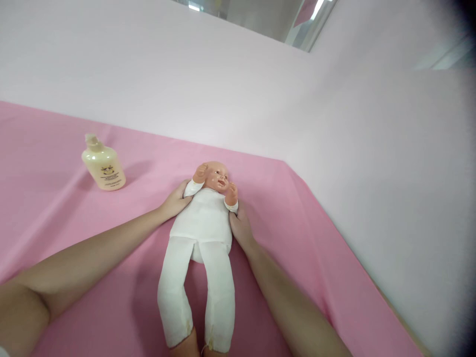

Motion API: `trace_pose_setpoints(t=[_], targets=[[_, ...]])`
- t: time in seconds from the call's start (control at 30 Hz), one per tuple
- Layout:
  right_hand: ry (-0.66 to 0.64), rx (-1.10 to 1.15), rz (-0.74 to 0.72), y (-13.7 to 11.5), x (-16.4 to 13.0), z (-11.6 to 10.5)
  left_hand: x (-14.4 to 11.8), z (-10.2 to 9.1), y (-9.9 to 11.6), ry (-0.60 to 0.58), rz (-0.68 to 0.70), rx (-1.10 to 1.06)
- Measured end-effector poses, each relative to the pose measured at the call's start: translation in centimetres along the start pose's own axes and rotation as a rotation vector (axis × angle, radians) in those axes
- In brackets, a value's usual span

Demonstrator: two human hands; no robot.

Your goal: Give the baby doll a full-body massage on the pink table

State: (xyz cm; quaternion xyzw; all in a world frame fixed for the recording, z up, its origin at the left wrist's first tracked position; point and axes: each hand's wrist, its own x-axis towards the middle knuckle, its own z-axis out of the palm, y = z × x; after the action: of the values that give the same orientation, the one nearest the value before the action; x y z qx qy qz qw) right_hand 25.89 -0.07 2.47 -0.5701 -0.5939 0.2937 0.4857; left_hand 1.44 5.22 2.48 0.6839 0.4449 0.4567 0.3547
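- You have one baby doll (pixel 203 225) in front of you. It lies on its back on the pink cloth (pixel 55 218), near the middle.
- The doll's head is at the far end. Its two legs point toward you, at the near edge.
- The doll wears white clothes. Its two little arms are bent up, with its small fists next to its face.
- You can see one bottle (pixel 103 165). It is cream colored and stands up on the cloth, far to the left, well apart from the doll.
- The bottle has a small picture on its front. It is too small to make out.
- You use two hands, and both are on the doll.
- Your left hand (pixel 176 199) is on the left side of the doll, up by its shoulder. The hand is partly open and curls around the doll's side under its arm. The fingers tuck behind the doll, so you cannot see how tight they squeeze.
- Your right hand (pixel 241 228) is on the right side of the doll, just under its other arm. It is partly open too, and its fingers press on the doll's white body.
- So the doll sits between your two hands, and each hand touches one side.
- Behind the cloth there is a pale pink wall (pixel 223 84). It goes across the far side and along the right.
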Motion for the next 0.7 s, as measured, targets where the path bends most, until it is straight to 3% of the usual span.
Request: trace_pose_setpoints(t=[0.7], targets=[[-0.013,0.011,-0.023,0.00,-0.04,-0.05,0.03,-0.07,-0.11,0.006,-0.003,-0.001]])
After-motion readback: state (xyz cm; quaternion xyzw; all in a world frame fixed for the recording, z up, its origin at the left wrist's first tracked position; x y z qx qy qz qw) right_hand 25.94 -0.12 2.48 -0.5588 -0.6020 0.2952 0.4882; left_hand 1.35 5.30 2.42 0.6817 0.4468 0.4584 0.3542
